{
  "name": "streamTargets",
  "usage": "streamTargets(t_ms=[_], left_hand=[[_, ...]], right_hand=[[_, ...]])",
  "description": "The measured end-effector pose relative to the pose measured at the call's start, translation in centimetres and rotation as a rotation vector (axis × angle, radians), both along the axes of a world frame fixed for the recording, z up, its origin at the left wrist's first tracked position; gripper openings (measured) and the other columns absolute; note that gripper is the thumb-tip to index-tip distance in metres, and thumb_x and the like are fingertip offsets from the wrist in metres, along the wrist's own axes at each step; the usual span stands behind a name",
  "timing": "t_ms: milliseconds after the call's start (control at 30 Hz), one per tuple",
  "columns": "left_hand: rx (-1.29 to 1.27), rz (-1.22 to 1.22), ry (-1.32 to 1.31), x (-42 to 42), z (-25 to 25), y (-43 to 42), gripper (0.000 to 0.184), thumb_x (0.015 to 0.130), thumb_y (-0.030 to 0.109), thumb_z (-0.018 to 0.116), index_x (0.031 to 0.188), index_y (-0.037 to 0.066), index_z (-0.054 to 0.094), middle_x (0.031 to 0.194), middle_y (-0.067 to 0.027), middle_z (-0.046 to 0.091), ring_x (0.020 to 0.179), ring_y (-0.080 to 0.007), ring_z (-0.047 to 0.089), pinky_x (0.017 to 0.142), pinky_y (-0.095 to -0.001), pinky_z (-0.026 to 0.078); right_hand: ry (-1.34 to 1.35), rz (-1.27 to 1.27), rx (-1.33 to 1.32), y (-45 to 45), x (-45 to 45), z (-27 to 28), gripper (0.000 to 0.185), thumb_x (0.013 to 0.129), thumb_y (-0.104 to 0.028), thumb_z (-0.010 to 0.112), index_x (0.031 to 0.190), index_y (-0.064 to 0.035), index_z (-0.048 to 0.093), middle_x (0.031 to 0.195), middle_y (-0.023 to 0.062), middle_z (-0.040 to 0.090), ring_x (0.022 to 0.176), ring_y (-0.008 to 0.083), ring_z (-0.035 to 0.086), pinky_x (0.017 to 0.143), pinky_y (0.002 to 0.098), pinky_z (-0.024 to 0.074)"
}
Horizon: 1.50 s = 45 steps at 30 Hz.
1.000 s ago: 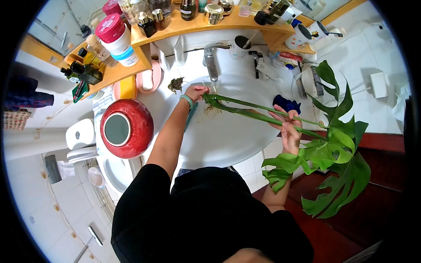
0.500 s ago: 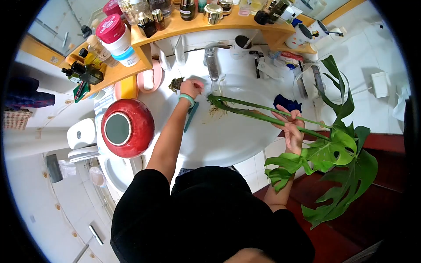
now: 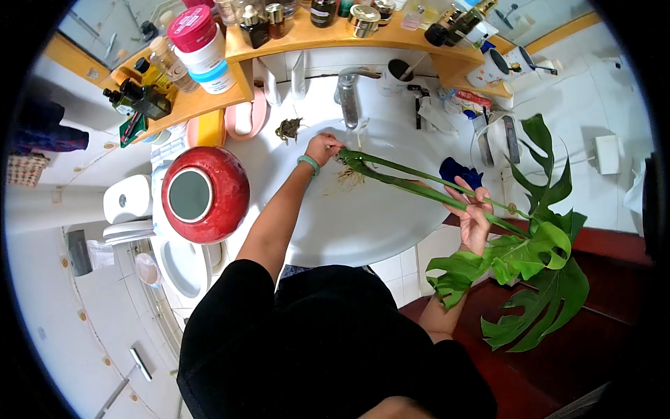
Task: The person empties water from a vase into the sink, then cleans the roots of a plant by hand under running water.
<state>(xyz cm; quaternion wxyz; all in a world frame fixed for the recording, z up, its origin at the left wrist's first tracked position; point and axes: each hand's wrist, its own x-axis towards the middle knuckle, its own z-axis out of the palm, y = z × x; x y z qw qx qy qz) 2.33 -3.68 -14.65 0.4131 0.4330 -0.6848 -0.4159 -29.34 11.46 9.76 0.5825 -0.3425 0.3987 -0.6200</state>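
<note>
A monstera plant (image 3: 413,184) with long stems stretches across the white sink (image 3: 377,230). Its pale roots (image 3: 351,177) hang over the basin, below the faucet (image 3: 347,98). My left hand (image 3: 324,149), with a green bracelet at the wrist, pinches the plant at its stem base. The fingers of my right hand (image 3: 474,218) are curled around the stems near the leaves (image 3: 537,258). A dark clump of old roots (image 3: 288,129) lies on the counter behind my left hand.
A red pot (image 3: 227,195) stands upside down left of my left arm. Jars and bottles crowd the wooden shelf (image 3: 300,42) above the sink. A dark blue object (image 3: 460,172) sits at the sink's right rim, and a soap dish (image 3: 256,115) at the back left.
My left hand has moved right, from beside the dark clump to the plant's stem base, and closed on it. My right hand keeps its hold on the stems. The view has shifted slightly.
</note>
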Motion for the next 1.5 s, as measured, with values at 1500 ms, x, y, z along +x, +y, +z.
streamTargets(t_ms=[1500], left_hand=[[0.290, 0.594, -0.215, 1.8, 3.5, 5.2, 0.021, 0.068, 0.012, 0.064, 0.088, 0.005, 0.061, 0.088, -0.0105, 0.059, 0.076, -0.0215, 0.059, 0.066, -0.0343, 0.048]], right_hand=[[-0.239, -0.445, 0.242, -3.9, 5.0, -6.1, 0.018, 0.079, -0.006, 0.058, 0.086, 0.0085, 0.050, 0.101, 0.0263, 0.054, 0.100, 0.0324, 0.055, 0.081, 0.0462, 0.0526]])
